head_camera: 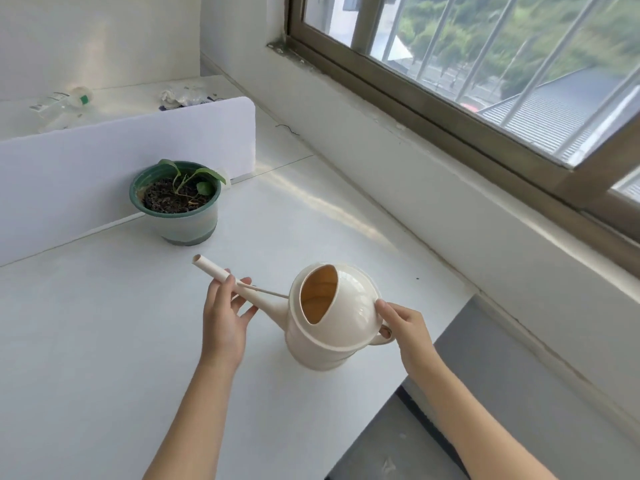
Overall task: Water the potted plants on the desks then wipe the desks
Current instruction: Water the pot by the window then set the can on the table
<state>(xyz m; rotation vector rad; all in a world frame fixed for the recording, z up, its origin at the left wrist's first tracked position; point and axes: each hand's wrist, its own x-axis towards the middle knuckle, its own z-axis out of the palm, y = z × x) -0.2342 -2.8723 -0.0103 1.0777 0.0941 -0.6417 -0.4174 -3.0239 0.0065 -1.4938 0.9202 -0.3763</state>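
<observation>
Pot (pixel 180 206) with a small green plant (pixel 194 178) stands on the white desk (pixel 104 341), touching the white divider (pixel 104 161) behind it. The cream can (pixel 346 313) is held off the desk nearer the person, tilted, with its spout (pixel 214 268) aimed toward the pot but short of it.

The left hand (pixel 223 317) holds the spout loosely: thumb over the top, fingers only slightly bent beneath it. The right hand (pixel 407 327) grips the handle (pixel 386 337) with curled fingers, its thumb pressed on the can's dome.

The desk runs along a pale wall under a barred window (pixel 485 64) that shows trees and a grey roof. Beyond the divider, a second desk carries a clear bottle (pixel 62 102) lying on its side and some crumpled paper (pixel 173 97). Grey floor (pixel 519 393) shows at the desk's right edge.

Both bare forearms reach up from the bottom of the view. The left wrist is straight with the back of the hand upward; the right wrist bends inward toward the can.
</observation>
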